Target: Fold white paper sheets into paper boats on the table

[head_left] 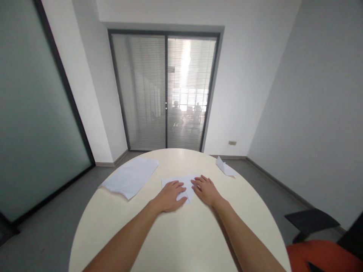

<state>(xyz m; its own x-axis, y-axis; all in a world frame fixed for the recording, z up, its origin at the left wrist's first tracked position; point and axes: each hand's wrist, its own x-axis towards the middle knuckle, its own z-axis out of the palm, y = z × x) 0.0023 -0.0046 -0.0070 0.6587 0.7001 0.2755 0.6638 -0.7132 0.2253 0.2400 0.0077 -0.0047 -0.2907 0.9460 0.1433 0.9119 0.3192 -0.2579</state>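
Note:
A folded sheet of white paper (185,182) lies on the table in front of me, partly covered by both hands. My left hand (170,196) rests on its left side, fingers spread and pointing right. On its right side lies my right hand (206,190), palm down with the fingers apart. Between the hands a slanting edge of the paper shows near its lower point. What lies under the palms is hidden.
The round cream table (176,241) fills the lower middle. Several flat white sheets (132,175) lie at its left edge, and a folded paper piece (226,167) stands partly raised at the far right. An orange-seated chair (323,255) is at the lower right.

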